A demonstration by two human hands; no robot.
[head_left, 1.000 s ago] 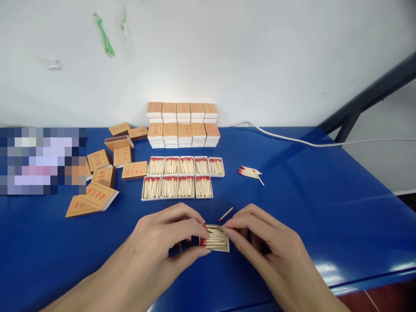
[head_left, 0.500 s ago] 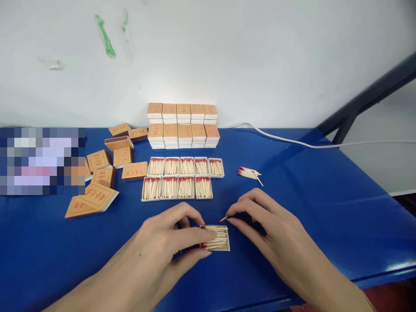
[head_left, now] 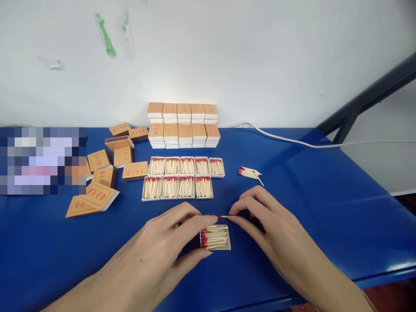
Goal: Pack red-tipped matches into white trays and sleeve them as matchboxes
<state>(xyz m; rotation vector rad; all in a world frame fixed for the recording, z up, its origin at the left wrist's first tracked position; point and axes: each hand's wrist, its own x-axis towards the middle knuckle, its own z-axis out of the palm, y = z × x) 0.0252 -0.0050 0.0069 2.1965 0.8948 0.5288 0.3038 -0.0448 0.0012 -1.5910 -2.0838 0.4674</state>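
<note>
A white matchbox tray (head_left: 229, 243) filled with red-headed matches lies on the blue table in front of me. My left hand (head_left: 175, 240) steadies it from the left, thumb along the near side and other fingers at the far side. One finger is lifted above the tray's far edge. Just right of that finger, my right hand (head_left: 260, 216) pinches a single match (head_left: 224, 216) between thumb and forefinger, its red head pointing left. Beyond the hands stand two rows of filled matchbox trays (head_left: 203, 187). A small pile of loose matches (head_left: 249, 173) lies on the right.
Closed matchboxes (head_left: 183, 130) are stacked in rows by the wall. Orange matchbox sleeves (head_left: 100, 196) lie scattered on the left, near a pixelated patch. A white cable (head_left: 286, 139) crosses the table's back right, near a dark metal bar (head_left: 367, 97).
A finger of my left hand has lifted off the matches in the tray. The match in my right hand has turned from slanted to nearly level.
</note>
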